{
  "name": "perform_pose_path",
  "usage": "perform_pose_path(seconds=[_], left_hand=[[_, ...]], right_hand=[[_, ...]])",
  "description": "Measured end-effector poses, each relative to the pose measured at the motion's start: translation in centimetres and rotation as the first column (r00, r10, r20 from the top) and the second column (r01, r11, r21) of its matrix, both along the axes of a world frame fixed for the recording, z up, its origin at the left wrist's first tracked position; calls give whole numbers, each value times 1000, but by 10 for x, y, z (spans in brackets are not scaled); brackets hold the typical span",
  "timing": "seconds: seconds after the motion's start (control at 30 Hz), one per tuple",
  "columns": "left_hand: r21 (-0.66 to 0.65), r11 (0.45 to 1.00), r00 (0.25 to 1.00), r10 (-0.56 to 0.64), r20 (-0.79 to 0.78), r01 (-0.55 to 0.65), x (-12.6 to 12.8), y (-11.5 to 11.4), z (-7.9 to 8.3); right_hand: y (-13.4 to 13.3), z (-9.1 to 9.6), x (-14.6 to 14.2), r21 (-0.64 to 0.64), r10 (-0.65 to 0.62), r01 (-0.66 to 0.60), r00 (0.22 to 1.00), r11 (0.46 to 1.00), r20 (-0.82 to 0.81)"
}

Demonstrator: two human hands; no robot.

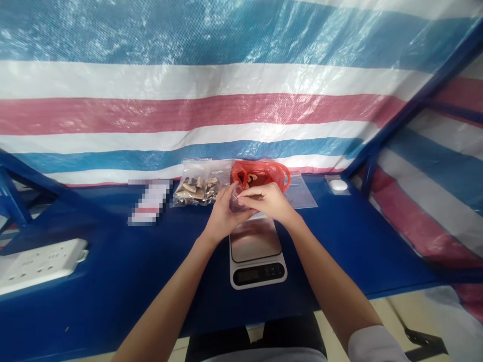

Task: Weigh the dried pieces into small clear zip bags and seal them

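Observation:
Above the far end of a kitchen scale (256,240), my two hands meet around a piece of thin clear plastic (236,200) that looks like a small bag. My left hand (225,213) curls around its side, thumb and fingers closed on it. Thumb and forefinger of my right hand (267,200) pinch at its upper edge; whether anything else is between them is too small to tell. Just behind the hands sits an open red plastic bag (273,173) with pale dried pieces inside. A clear zip bag of dried slices (198,190), perhaps mushrooms, lies left of it.
A flat clear bag (305,193) lies right of the red bag. Farther right, a white rounded object (338,185) rests on clear plastic. At left are a blurred-out item (151,201) and a white power strip (45,264). Striped sheeting (211,110) backs the blue table (151,281).

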State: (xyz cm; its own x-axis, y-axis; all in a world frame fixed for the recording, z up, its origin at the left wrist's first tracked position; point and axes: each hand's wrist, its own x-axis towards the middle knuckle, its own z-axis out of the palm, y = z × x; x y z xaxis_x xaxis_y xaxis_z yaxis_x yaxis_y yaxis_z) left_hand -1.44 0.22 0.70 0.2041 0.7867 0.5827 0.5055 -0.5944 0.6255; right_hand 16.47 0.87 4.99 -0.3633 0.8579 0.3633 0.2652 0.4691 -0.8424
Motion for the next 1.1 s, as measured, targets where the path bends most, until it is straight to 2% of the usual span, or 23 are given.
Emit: perform_pose_path(seconds=[0.13,0.27,0.37,0.43,0.53,0.63,0.8,1.1], left_hand=[[-13,1000,1000,-1,9,1,0,7,7],[-1,999,998,37,53,-37,-3,11,8],[-8,998,995,67,79,-67,-6,10,4],[-27,996,992,90,88,-88,-7,8,0],[-48,991,987,127,95,-123,-9,6,-4],[-41,989,984,145,102,-142,-9,5,-5],[-32,990,986,142,90,-139,-9,4,-5],[-20,987,984,160,79,-159,-10,7,-11]], right_hand=[[4,7,4,3,20,-20,1000,1000,10],[17,11,20,57,-45,44,999,997,11],[32,11,34,127,-117,99,983,987,144],[44,8,39,168,-177,129,931,977,319],[58,3,34,205,-283,199,763,958,581],[66,-3,20,200,-292,215,617,956,731],[69,-15,1,224,-260,134,559,965,787],[74,-26,-3,192,-234,137,483,972,844]])
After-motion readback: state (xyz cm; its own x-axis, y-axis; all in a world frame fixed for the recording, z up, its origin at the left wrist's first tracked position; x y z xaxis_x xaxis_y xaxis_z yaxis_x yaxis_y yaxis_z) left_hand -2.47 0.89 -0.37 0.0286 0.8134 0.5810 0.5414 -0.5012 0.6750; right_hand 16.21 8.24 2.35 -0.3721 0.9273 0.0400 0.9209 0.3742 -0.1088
